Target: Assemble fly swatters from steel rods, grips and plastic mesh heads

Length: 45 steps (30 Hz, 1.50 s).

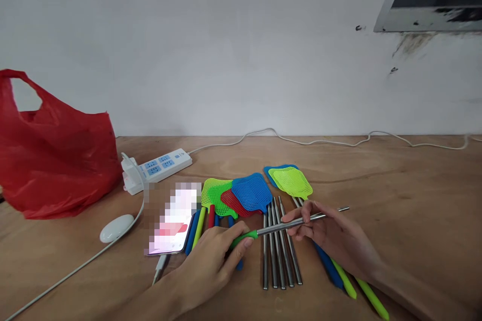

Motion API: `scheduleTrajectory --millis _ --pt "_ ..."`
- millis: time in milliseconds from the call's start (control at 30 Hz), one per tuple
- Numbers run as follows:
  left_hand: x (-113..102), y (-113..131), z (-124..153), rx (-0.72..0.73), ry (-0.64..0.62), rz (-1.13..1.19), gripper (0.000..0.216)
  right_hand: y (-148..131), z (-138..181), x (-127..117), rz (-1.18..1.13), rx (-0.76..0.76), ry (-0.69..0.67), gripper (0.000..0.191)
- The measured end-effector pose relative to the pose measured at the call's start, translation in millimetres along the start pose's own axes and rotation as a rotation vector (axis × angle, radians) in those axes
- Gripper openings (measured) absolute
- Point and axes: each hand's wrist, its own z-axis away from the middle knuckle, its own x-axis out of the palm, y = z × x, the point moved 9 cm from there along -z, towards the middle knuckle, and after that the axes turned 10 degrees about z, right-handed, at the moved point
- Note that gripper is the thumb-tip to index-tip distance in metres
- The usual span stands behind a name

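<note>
My left hand (213, 261) is closed round a green handle (244, 237), thumb and fingers pressed on it. A shiny metal rod (273, 227) runs from that handle to the right, where my right hand (335, 235) holds it in its fingers; its thin end sticks out beyond them. Below it lie several loose metal rods (282, 266), side by side. Fly swatter heads overlap behind my left hand, a blue head (252, 191) on top. Coloured handles (199, 228) lie partly hidden beside that hand. Under my right arm are fly swatters with a yellow-green head (290, 182) and blue and yellow-green handles (344, 278).
A phone (173, 220), its lit screen blurred, lies left of the handles with a cable plugged in. Farther left are a white power strip (165, 165), a white mouse-shaped object (116, 228) and a red plastic bag (60, 155). A white cord (301, 141) runs along the wall.
</note>
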Motion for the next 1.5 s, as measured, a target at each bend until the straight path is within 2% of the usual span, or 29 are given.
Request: scheduleTrajectory --millis 467,600,700,867,1033,1167,1333,1500 --pt "3 3 2 0.01 -0.013 -0.015 0.031 -7 -1 6 -0.089 -0.032 -0.075 0.015" --pt "2 5 3 0.025 -0.022 -0.019 0.031 -3 0 12 -0.076 0.012 -0.084 0.006" --pt "2 7 3 0.036 -0.017 -0.002 0.031 3 -1 6 0.022 0.028 0.017 0.012" --pt "-1 3 2 0.024 0.024 0.034 0.03 -8 0 -25 0.181 -0.102 0.329 0.028" --pt "-4 -1 1 -0.005 0.045 0.036 0.032 -15 1 -39 0.098 -0.12 0.413 0.028" --pt "-3 -2 2 -0.006 0.045 0.04 0.031 -16 1 -33 0.197 -0.189 0.344 0.026" --pt "5 2 4 0.023 0.017 -0.006 0.028 3 -2 -11 0.307 -0.119 0.136 0.024" --pt "10 0 4 0.03 0.003 -0.025 0.03 7 -3 -6 0.317 -0.08 0.075 0.028"
